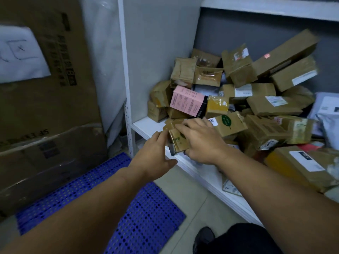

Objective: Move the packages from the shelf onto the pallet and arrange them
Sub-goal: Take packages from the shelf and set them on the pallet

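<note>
A small brown package (pixel 177 139) is sitting at the front edge of the white shelf (pixel 146 128), between both hands: the right hand (pixel 200 142) is curling over its top, gripping it, while the left hand (pixel 156 156) is lying open, fingertips touching its left side, above the blue pallet (pixel 143 213)

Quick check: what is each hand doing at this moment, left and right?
Left hand: open, fingers against the left side of the small brown box at the shelf edge.
Right hand: laid over the same box; full grasp cannot be told.
</note>
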